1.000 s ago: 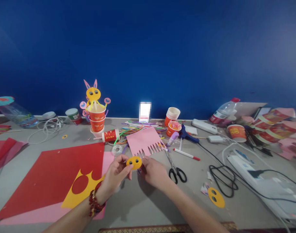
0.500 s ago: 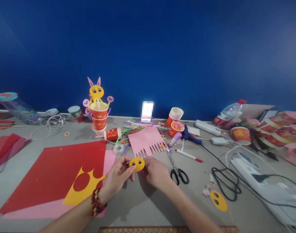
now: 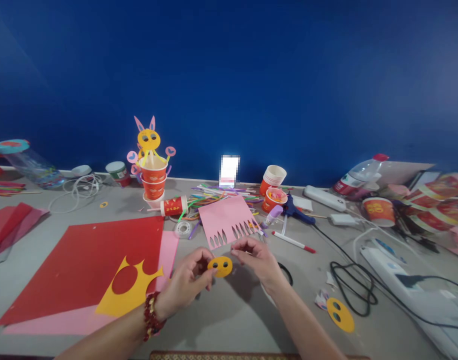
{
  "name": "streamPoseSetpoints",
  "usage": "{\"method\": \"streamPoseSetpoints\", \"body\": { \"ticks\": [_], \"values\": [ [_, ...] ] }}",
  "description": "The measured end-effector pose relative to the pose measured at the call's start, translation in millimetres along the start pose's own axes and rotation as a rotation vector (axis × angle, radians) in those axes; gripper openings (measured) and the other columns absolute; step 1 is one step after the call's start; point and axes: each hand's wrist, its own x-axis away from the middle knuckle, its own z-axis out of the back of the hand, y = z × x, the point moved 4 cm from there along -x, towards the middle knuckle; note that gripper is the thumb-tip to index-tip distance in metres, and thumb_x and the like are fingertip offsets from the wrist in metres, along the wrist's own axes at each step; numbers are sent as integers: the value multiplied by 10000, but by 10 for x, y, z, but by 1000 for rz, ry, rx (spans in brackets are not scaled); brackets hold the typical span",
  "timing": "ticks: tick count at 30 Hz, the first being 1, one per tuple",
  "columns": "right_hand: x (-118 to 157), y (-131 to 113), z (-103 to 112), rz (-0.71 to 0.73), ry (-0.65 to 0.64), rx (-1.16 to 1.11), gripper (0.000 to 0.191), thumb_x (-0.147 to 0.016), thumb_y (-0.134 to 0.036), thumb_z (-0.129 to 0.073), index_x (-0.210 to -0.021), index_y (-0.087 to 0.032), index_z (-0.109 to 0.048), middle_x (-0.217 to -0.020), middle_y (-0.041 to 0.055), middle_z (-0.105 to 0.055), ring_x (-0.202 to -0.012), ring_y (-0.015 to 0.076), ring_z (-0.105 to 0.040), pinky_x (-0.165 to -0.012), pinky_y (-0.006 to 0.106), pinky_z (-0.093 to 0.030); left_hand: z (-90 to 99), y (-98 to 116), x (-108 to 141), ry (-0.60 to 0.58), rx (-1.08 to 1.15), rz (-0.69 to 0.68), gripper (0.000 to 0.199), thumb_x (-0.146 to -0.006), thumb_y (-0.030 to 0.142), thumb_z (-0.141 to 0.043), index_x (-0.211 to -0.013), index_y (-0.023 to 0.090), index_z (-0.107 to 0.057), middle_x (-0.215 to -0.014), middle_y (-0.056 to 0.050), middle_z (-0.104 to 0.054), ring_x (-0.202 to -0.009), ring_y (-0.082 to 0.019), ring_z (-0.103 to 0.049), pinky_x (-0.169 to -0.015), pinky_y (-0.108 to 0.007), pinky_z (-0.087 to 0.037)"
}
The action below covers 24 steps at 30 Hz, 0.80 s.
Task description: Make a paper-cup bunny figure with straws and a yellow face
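Observation:
My left hand (image 3: 193, 275) pinches a yellow oval paper face (image 3: 220, 267) with dark eye spots between thumb and fingers. My right hand (image 3: 257, 260) is just right of the face, apart from it, its thumb and fingertips pressed together; whatever they may hold is too small to make out. Behind both hands lies a pink paper sheet (image 3: 227, 217) with a row of pointed cut-outs along its near edge. Scissors (image 3: 286, 273) lie partly hidden under my right hand and wrist. A second yellow paper face (image 3: 340, 315) rests on the table to the right.
Red paper (image 3: 90, 265) and a cut yellow scrap (image 3: 127, 285) lie at left. Stacked cups (image 3: 154, 182) carry a rabbit figure. A glue gun (image 3: 298, 211), its black cable (image 3: 351, 285), a marker (image 3: 293, 242) and a power strip (image 3: 397, 295) are on the right.
My right hand has come away from the yellow face and moved up and right, now covering much of the scissors. My left hand has shifted the face slightly right and nearer to me.

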Motion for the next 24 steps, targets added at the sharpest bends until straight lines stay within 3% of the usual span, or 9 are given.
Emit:
{"method": "streamPoseSetpoints", "body": {
  "ticks": [6, 15, 24],
  "values": [
    [91, -21, -58, -171, 93, -499, 291, -677, -431, -830, -753, -173, -718, -710, 6, -652, -568, 110, -509, -547, 239, -433, -83, -16, -29, -39, 34, 50, 284, -868, 435, -639, -856, 184, -507, -672, 41, -538, -503, -69, -491, -468, -176, -384],
    [106, 21, -156, -197, 97, -579, 325, -696, -462, -822, -713, -169, -683, -714, 19, -690, -626, 128, -561, -617, 248, -461, -103, -48, -86, -21, 74, 81, 331, -838, 461, -670, -832, 178, -499, -700, 27, -559, -507, -60, -489, -470, -172, -385],
    [117, -27, -139, -159, 103, -552, 308, -697, -446, -817, -683, -176, -670, -718, -3, -625, -648, 129, -544, -623, 246, -458, -68, -118, -96, -32, 89, 102, 340, -839, 473, -669, -839, 186, -488, -695, 28, -565, -506, -64, -490, -458, -171, -370]
  ]
}}
